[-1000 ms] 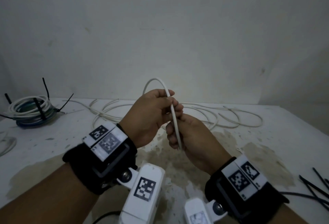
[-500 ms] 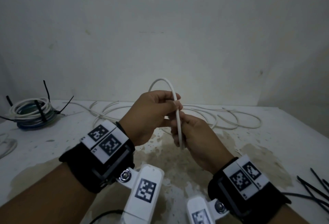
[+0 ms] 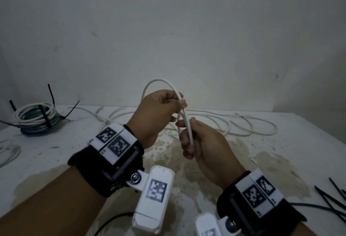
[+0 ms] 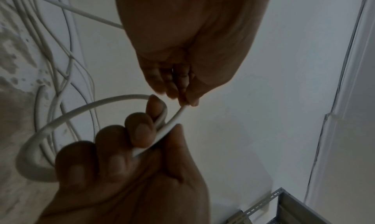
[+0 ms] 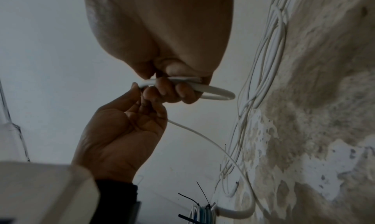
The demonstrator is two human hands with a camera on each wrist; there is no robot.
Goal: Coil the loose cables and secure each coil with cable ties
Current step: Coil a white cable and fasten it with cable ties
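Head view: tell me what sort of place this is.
Probably a bare workroom or storage corner, not a tidy lab. A stained, blotchy white work table stands against a plain scuffed white wall; loose white cable sprawls across it, beside a tied bundle of coiled cables and spare black cable ties.

No readable text showing anywhere; wrist bands are only displaying black-and-white square marker patterns, lower half of head frame.

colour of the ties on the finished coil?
Black ties on the coil; head view.
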